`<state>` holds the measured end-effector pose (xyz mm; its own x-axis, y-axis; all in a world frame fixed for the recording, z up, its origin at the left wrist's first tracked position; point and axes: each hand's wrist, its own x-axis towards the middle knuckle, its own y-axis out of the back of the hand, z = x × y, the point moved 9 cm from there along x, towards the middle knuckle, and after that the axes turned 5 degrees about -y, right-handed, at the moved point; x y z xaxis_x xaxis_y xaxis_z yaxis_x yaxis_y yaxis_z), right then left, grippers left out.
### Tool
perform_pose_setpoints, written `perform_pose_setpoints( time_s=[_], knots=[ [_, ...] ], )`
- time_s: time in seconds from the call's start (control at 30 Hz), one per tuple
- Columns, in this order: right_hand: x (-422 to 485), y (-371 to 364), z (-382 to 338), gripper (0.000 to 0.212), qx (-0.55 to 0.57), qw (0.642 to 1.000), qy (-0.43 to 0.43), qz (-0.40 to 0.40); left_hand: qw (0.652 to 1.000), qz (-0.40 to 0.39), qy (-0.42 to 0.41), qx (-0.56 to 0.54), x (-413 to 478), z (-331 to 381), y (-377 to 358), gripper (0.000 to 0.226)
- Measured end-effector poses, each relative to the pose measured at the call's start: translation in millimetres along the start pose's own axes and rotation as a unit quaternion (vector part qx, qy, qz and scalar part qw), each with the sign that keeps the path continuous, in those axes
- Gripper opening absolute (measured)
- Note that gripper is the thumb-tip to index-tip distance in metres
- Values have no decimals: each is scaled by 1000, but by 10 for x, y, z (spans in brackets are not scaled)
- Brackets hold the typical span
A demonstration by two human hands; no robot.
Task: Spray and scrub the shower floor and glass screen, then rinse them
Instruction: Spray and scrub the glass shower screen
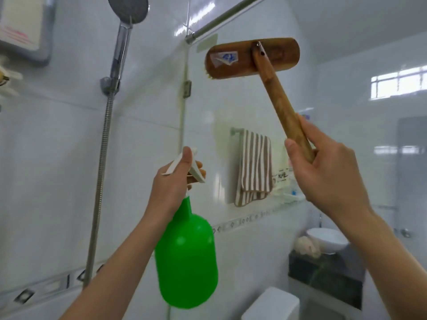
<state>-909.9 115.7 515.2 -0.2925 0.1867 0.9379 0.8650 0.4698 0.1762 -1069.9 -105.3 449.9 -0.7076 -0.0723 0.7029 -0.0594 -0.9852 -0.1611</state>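
Here the left hand (172, 188) is closed around the white trigger head of a bright green plastic spray bottle (186, 257), thumb up along the nozzle and fingers curled over the trigger; the bottle hangs tilted, its rounded body lower and to the right of the wrist. The right hand (323, 172) grips the lower end of a long-handled wooden scrubbing brush (253, 57), thumb laid along the shaft. The handle rises up and to the left to the oblong wooden brush head, which lies flat-backed toward the camera high against the clear glass shower screen (231, 107), just below the chrome top rail (221, 18); pale bristles peep out at the lower left edge of the head, and a torn white-and-blue sticker sits on its back.

To the left, a chrome handheld shower head (128, 10) stands in its wall bracket on the white tiled wall (57, 146), with a ribbed metal hose (100, 172) hanging down from it. Through the glass, a brown-and-white striped towel (254, 167) hangs on a bar, a white round basin (328, 241) sits on a dark counter (328, 273), and the white lid of a toilet cistern (272, 303) shows at the bottom. The shower floor is out of view.
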Motion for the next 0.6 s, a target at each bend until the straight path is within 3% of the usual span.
perform_pose_setpoints(
  time_s=[0.17,0.47,0.6],
  knots=[
    [70,78,10,49,-80,997,-10,10,1000,-4,10,-1,222,-50,-87,74],
    [2,-99,101,52,-149,989,-17,12,1000,0,9,-10,369,-176,-52,69],
    [35,-132,138,52,-159,987,-8,22,999,41,8,-3,449,-228,8,63]
  ],
)
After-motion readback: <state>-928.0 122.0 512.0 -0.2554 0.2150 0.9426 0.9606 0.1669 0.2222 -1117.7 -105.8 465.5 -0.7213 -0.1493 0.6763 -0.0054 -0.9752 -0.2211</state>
